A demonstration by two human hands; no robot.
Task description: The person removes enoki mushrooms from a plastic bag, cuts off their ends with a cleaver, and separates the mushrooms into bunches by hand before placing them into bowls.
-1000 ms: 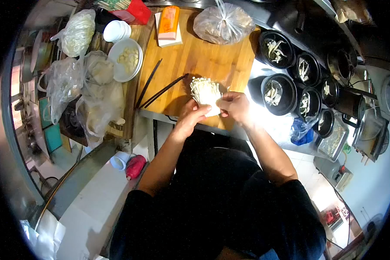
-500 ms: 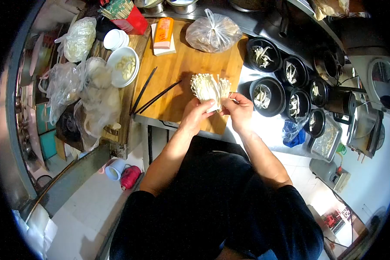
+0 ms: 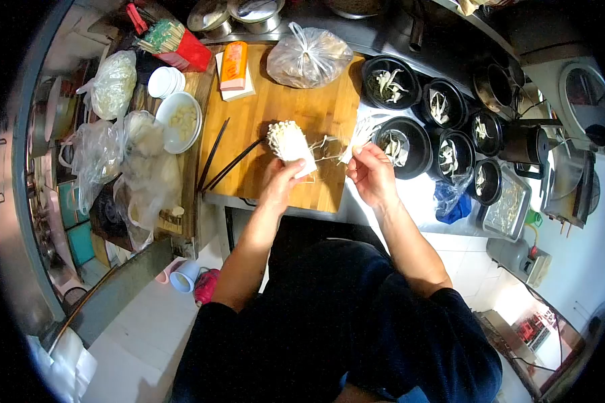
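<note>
My left hand [image 3: 279, 183] is closed round a thick bunch of enoki mushrooms [image 3: 291, 146], caps pointing away from me, above the wooden cutting board [image 3: 249, 124]. My right hand [image 3: 373, 173] pinches a smaller clump of enoki [image 3: 360, 136] near the board's right edge. A few thin strands stretch between the two bunches. Just beyond the right hand stands a black bowl [image 3: 403, 166] with some mushroom pieces in it. A pair of black chopsticks [image 3: 234, 163] lies on the board to the left.
Several more black bowls [image 3: 441, 123] with mushroom pieces stand on the metal counter to the right. At the board's far side are a tied plastic bag [image 3: 309, 59] and an orange-and-white box [image 3: 234, 66]. White bowls [image 3: 198, 124] and plastic bags [image 3: 101, 144] crowd the left.
My right hand has pulled a small clump off the enoki bunch and moved right with it. My left hand still holds the larger part. The view has shifted slightly.
</note>
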